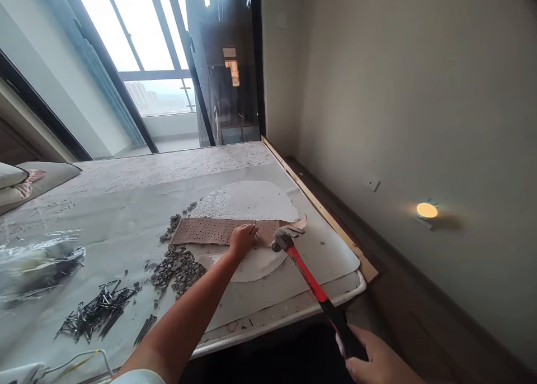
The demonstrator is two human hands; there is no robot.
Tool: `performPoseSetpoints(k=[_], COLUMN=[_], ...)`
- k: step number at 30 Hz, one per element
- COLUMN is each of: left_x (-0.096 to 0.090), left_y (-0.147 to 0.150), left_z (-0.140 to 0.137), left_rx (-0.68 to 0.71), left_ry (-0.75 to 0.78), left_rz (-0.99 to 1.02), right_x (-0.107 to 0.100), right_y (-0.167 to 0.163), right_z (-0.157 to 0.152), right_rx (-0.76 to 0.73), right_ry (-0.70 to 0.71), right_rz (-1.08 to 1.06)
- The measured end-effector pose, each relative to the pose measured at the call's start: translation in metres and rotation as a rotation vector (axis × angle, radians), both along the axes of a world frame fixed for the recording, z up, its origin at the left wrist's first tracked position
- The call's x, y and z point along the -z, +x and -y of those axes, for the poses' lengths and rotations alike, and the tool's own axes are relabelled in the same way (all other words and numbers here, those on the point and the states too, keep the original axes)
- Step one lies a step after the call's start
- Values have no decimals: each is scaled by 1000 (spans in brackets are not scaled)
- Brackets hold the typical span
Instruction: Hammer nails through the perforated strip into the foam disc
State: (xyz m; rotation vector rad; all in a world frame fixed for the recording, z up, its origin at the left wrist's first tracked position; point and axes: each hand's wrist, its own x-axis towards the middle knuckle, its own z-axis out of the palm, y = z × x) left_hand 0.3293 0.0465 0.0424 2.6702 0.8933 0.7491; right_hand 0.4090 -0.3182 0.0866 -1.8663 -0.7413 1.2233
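At the centre of the frame, the left hand (242,238) pinches what looks like a nail (255,225) at the brown perforated strip (207,232); lower right, the right hand (371,351) grips the hammer (309,276). Nailing seems in hand; the next move calls for a square, careful tap.
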Motion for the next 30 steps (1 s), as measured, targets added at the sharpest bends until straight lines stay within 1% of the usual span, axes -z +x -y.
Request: performPoseSetpoints(k=[2, 6, 7, 9, 12, 16, 21, 26, 30], left_x=[0, -1, -1, 0, 1, 1, 7, 15, 16], left_y=[0, 0, 0, -2, -5, -6, -4, -3, -3], left_z=[1, 3, 3, 4, 5, 4, 2, -1, -2], left_rx=[-5, -24, -23, -18, -17, -10, 2, -7, 4], left_ry=[-4, -31, -40, -52, -63, -86, -109, -130, -106], left_rz=[-6, -2, 5, 22, 40, 68, 100, 127, 137], right_x=[-23, -67, -74, -82, -81, -72, -75, -77, -74], right_y=[9, 21, 22, 22, 16, 9, 6, 4, 6], right_z=[-21, -62, -71, -85, -100, -106, -106, -111, -111], right_rx=[-64, -112, -118, -114, -89, -154, -96, -169, -106], right_ry=[22, -15, -1, 38, 33, -55, 50, -88, 1], right_rz=[9, 46, 43, 32, 53, 70, 75, 117, 138])
